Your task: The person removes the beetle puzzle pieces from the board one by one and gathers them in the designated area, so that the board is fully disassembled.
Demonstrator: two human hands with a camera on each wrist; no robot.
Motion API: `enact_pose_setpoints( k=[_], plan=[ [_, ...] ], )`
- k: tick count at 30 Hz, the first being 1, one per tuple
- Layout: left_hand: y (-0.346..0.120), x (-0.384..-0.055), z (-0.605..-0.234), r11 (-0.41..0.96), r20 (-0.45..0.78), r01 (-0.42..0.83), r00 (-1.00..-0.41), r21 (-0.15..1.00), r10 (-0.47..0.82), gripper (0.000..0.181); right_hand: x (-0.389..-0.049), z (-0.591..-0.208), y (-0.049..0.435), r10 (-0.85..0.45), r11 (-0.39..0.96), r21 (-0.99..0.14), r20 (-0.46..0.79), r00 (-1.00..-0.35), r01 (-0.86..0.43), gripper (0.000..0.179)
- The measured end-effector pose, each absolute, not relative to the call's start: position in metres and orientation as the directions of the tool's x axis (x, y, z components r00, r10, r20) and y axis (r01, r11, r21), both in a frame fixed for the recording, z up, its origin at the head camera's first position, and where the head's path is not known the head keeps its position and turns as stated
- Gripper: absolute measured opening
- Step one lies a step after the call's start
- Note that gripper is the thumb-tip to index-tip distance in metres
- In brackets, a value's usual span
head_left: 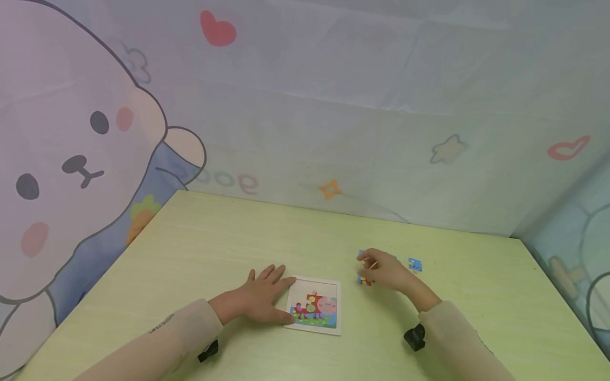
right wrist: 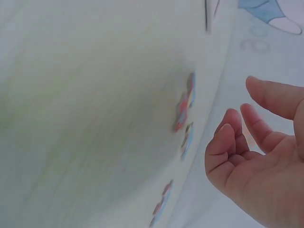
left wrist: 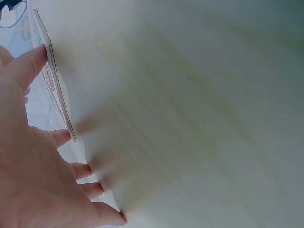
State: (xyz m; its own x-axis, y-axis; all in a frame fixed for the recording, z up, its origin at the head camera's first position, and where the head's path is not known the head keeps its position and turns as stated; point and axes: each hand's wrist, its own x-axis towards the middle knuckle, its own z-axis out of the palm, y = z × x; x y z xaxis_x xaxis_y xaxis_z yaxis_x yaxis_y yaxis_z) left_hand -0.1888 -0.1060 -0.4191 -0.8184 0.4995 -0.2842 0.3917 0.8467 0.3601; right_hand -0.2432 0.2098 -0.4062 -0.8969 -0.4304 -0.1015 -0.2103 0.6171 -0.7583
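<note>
My left hand (head_left: 261,297) lies with fingers spread at the left side of a square jigsaw tray (head_left: 339,304). Its thumb and index finger touch the tray's edge (left wrist: 61,97); the other fingertips rest on the table. Inside the tray, the lower part of a cartoon pig picture (head_left: 314,311) is laid, and the upper part is bare board. My right hand (head_left: 387,271) hovers over loose jigsaw pieces, thumb and fingers apart, nothing between them. A red piece (head_left: 366,281) shows below its fingers. In the right wrist view, several pieces (right wrist: 182,112) lie on the table.
A blue jigsaw piece (head_left: 415,264) lies on the table right of my right hand. The pale wooden table (head_left: 229,233) meets a printed cloth backdrop (head_left: 305,106) at its far edge. A black wrist device (head_left: 414,337) hangs under my right sleeve.
</note>
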Motion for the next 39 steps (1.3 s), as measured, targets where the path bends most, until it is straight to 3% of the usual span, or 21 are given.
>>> enact_pose_setpoints(
  k=[22, 39],
  plan=[
    [-0.105, -0.189, -0.419, 0.852, -0.286, 0.386, -0.823, 0.355, 0.492, 0.086, -0.219, -0.396, 0.155, -0.588, 0.570, -0.737, -0.056, -0.807, -0.364, 0.035],
    [-0.106, -0.187, -0.416, 0.838, -0.271, 0.401, -0.816, 0.371, 0.510, 0.085, -0.211, -0.407, 0.127, -0.596, 0.587, -0.744, -0.129, -0.793, -0.320, 0.031]
  ],
)
